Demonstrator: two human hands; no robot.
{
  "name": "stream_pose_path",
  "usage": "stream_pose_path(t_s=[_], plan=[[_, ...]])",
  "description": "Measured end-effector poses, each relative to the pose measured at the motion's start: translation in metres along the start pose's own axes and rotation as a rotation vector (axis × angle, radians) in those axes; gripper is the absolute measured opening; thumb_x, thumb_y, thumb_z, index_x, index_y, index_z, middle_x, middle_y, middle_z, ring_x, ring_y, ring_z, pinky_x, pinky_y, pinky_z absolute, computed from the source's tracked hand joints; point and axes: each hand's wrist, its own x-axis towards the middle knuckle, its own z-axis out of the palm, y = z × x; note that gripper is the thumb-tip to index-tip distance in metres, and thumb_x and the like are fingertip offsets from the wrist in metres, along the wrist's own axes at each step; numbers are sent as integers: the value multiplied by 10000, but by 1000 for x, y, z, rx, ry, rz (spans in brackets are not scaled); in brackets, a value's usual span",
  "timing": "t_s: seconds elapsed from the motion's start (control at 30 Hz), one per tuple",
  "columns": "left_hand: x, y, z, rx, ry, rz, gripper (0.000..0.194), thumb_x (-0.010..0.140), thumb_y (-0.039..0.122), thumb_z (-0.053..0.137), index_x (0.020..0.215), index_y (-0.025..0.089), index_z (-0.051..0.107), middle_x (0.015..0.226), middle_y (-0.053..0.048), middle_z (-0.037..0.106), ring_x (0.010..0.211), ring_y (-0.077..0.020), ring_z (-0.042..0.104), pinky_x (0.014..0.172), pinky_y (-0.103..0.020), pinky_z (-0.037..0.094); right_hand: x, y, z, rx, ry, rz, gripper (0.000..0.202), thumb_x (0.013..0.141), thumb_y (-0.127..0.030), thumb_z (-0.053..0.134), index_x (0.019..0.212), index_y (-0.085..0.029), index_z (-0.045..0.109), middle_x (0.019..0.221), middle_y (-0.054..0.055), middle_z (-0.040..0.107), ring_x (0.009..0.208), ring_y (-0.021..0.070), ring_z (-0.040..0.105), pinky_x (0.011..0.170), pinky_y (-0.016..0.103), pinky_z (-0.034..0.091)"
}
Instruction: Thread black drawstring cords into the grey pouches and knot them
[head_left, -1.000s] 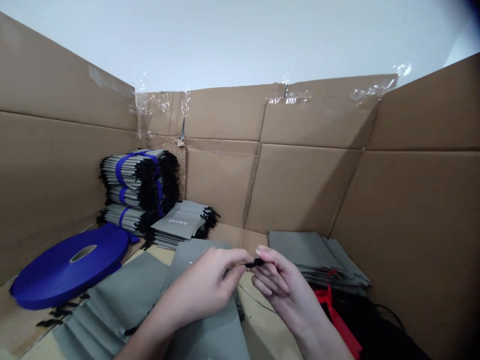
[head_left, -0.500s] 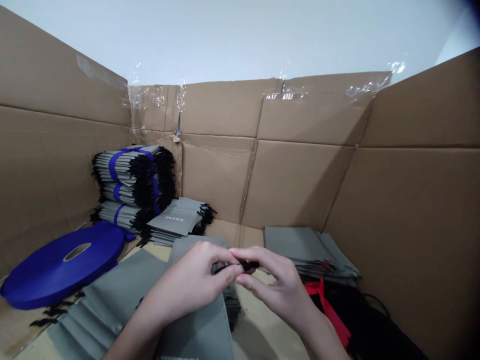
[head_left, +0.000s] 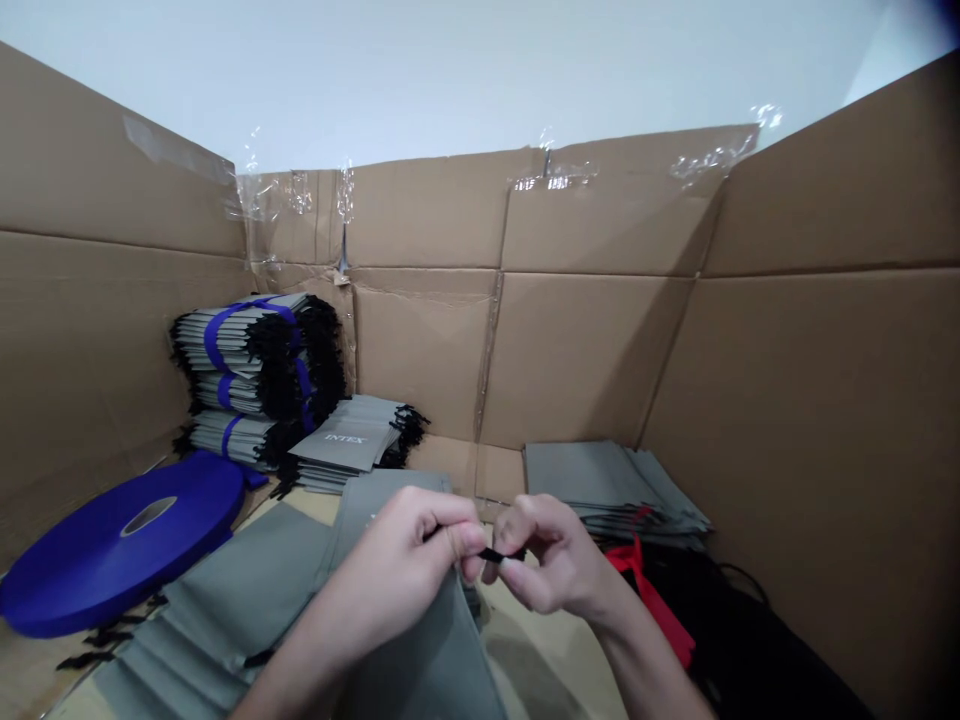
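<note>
Between my two hands runs a short black cord (head_left: 491,555), held over the table. My left hand (head_left: 420,545) is closed on one end of it, thumb pressed against the fingers. My right hand (head_left: 551,555) pinches the other end between thumb and fingertips. Below my hands hangs or lies a grey fabric pouch (head_left: 431,650); whether the cord is joined to it is hidden by my left hand. To the left, more grey pouches (head_left: 247,570) lie fanned out, some with black cord ends showing.
A blue ribbon roll (head_left: 82,560) lies at the left. Behind it stand grey pouch bundles (head_left: 232,385) tied with blue ribbon, beside a loose INTEX pouch stack (head_left: 345,445). Grey fabric pieces (head_left: 585,480), a red strip (head_left: 660,610) and black material (head_left: 742,640) are at right. Cardboard walls (head_left: 420,340) surround the table.
My hands have drawn slightly apart and the cord between them shows straighter. My right fingers have curled in more tightly. The view has shifted a little.
</note>
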Motion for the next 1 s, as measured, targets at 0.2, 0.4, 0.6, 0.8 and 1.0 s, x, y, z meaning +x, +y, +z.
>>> stream_pose_path(t_s=[0.2, 0.4, 0.6, 0.8, 1.0], plan=[[1, -1, -2, 52, 67, -21, 306, 816, 336, 488, 591, 146, 570, 526, 44, 433, 525, -95, 368, 518, -205, 268, 4, -12, -9, -19, 23, 128, 73, 750, -260, 653, 779, -201, 623, 571, -32, 542, 456, 88, 477, 436, 199, 352], [5, -4, 0, 222, 167, -1, 225, 820, 296, 513, 679, 151, 612, 607, 26, 535, 610, -119, 441, 572, -207, 306, 5, -24, -14, 9, 56, 175, 430, 873, -547, 377, 968, -183, 587, 626, 5, 552, 550, 129, 517, 523, 235, 397], [8, -10, 6, 312, 176, 41, 250, 841, 287, 484, 670, 153, 609, 593, 23, 538, 585, -122, 431, 552, -212, 298, 9, -32, 5, -234, 130, 263, 391, 855, -479, 486, 602, -184, 440, 529, -53, 329, 495, 87, 287, 455, 231, 183], [10, -12, 1, 229, 96, 70, 249, 835, 264, 481, 662, 143, 611, 604, 19, 528, 608, -124, 440, 574, -211, 309, 16, -33, 14, 353, 53, 395, 461, 829, -486, 511, 514, -191, 349, 486, -80, 196, 449, 68, 133, 424, 246, 102], [16, -15, 0, 98, 98, 38, 283, 819, 308, 478, 596, 141, 530, 512, 48, 384, 520, -96, 350, 501, -207, 256, 16, -30, 20, 863, 283, 554, 516, 721, -405, 655, 467, -205, 253, 371, -131, 137, 362, 30, 52, 386, 226, 89]])
